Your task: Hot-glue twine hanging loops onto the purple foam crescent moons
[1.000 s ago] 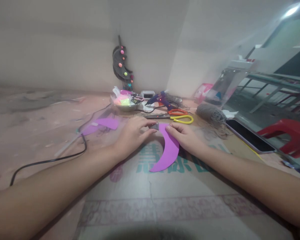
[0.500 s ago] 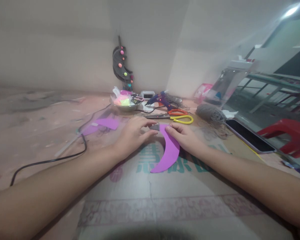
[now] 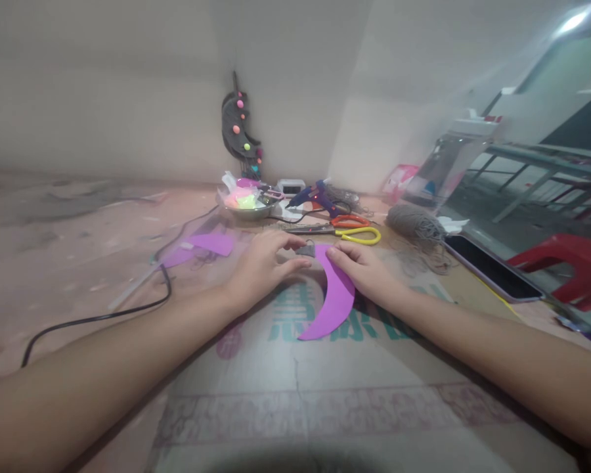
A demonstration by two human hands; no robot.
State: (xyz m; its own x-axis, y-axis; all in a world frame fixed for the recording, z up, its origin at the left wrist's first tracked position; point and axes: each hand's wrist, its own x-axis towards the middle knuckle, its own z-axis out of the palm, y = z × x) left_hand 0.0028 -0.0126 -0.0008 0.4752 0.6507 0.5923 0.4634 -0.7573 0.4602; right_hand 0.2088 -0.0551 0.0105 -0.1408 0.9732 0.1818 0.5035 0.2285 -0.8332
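A flat purple foam crescent point(image 3: 339, 299) is held above the printed cardboard point(image 3: 236, 410), its lower point towards me. Grey yarn point(image 3: 306, 250) covers its upper tip, and a thin loop stands up there. My left hand point(image 3: 266, 266) has its thumb and forefinger curved around this grey tip, one above and one below; where they touch it is hard to make out. With thumb on top and fingers behind, my right hand point(image 3: 362, 266) pinches the crescent's outer edge near the top.
Beyond my hands lie yellow-handled scissors point(image 3: 358, 235), orange-handled scissors point(image 3: 349, 221), a blue glue gun point(image 3: 320, 197) and a metal bowl point(image 3: 249, 213). A grey yarn ball point(image 3: 414, 223) and phone point(image 3: 492, 269) are right. Purple scraps point(image 3: 204, 246) and a black cable point(image 3: 93, 318) lie left.
The crescent has shifted very slightly to the right, with the right hand moving along. The left hand keeps nearly the same pose at the grey tip.
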